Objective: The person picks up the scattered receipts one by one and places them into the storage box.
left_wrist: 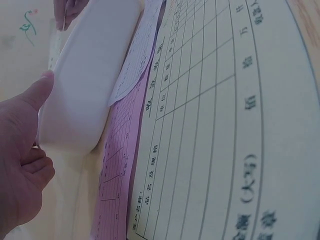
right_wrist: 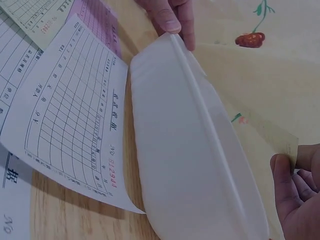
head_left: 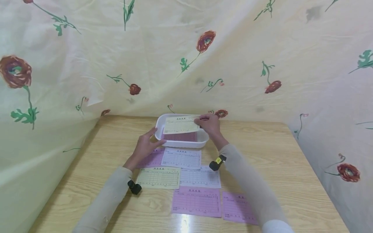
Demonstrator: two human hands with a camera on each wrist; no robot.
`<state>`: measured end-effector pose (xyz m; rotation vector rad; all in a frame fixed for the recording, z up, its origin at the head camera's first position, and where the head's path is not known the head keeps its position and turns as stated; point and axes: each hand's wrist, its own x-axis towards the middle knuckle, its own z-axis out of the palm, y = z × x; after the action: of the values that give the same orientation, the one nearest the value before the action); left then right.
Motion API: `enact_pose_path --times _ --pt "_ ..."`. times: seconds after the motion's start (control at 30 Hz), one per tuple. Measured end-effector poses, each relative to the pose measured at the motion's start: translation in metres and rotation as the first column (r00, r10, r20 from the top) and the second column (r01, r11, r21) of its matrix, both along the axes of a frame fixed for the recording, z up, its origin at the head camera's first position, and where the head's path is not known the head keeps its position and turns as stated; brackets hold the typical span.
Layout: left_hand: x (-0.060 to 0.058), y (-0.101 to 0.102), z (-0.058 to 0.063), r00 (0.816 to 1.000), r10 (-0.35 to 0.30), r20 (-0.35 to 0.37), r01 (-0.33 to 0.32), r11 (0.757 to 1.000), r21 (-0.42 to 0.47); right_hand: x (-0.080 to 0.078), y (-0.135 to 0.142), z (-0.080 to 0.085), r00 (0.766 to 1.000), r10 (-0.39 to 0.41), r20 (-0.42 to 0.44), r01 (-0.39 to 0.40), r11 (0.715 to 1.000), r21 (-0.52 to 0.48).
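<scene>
A white plastic tray (head_left: 186,144) stands at the back of the table, with a dark pink slip (head_left: 180,137) lying inside. At its left end my left hand (head_left: 144,144) grips the tray, thumb on the near rim and fingers round the side; the left wrist view shows the thumb (left_wrist: 42,89) against the white wall. My right hand (head_left: 210,124) pinches a pale yellow printed receipt slip (head_left: 179,125) by its right edge, holding it over the tray. In the right wrist view, thumb and forefinger meet on the slip's corner (right_wrist: 292,145).
In front of the tray lie white slips (head_left: 182,158) (right_wrist: 75,105), a yellow slip (head_left: 158,178) and pink slips (head_left: 196,202), some overlapping. One pink slip (head_left: 237,207) is partly under the right sleeve. A flowered cloth (head_left: 163,64) hangs behind the wooden table (head_left: 262,152).
</scene>
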<state>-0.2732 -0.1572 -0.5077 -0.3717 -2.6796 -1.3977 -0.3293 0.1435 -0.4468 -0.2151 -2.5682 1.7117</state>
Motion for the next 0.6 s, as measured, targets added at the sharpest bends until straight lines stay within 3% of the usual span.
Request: enact_pose_path --times 0.23,0.6 --pt "0.0 0.001 0.0 1.0 0.009 0.014 -0.009 1.0 0.003 -0.004 -0.012 -0.009 1.0 0.0 0.004 0.0 1.0 -0.019" --pt "-0.001 0.003 0.002 1.0 0.003 0.012 -0.003 1.0 0.004 -0.009 -0.023 -0.015 0.999 0.029 0.025 -0.031 0.997 0.074"
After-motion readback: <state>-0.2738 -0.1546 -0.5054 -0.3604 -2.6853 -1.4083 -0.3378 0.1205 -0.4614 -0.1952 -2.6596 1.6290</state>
